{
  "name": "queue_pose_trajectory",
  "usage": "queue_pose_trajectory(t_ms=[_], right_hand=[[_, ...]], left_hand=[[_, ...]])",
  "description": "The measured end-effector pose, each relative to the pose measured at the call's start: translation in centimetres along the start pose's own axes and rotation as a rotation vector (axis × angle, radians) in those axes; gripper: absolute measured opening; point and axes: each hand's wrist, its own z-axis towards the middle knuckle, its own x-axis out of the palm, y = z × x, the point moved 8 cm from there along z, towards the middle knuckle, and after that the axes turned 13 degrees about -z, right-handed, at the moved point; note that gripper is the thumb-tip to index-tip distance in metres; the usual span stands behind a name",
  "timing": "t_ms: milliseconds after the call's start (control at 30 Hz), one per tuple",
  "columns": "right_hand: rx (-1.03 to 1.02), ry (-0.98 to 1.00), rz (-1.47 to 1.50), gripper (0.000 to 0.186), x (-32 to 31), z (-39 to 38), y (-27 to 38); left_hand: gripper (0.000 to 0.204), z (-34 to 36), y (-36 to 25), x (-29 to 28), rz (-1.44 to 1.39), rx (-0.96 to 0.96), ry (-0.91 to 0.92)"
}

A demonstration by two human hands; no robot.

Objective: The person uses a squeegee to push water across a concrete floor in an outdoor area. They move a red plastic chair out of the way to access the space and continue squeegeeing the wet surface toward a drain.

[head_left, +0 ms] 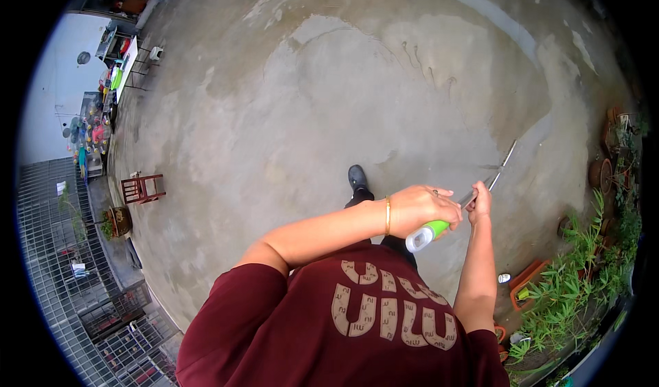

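Note:
My left hand [424, 210], with a gold bracelet at its wrist, is wrapped round the green and light grey top end of a floor squeegee's handle [427, 234]. Farther along the grey pole, my right hand [479, 203] grips it with bent fingers. Beyond that hand the thin, pale bar of the squeegee [505, 162] points away toward the far right, over the wet concrete floor [384, 105]. How the pole joins the bar is partly hidden by my right hand.
Potted plants [576, 263] and an orange planter [527, 284] line the right side, near a small white container [504, 278]. On the left are a reddish-brown chair [143, 188], a cluttered table [127, 67], a plant pot [118, 221] and metal grating [55, 229]. My dark shoe [357, 177] is mid-floor.

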Motion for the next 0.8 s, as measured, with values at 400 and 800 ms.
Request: queue_pose_trajectory(t_ms=[400,800], right_hand=[[-0.092,0.554,-0.249,0.028,33.3,-10.6,3.9],[-0.001,0.837,-0.422,0.027,48.2,-17.7,6.8]], left_hand=[[0.024,-17.6,-12.2,-18.1,0.295,-0.278,-0.260],[0.024,-20.5,-17.6,-25.6,0.427,-0.234,-0.473]])
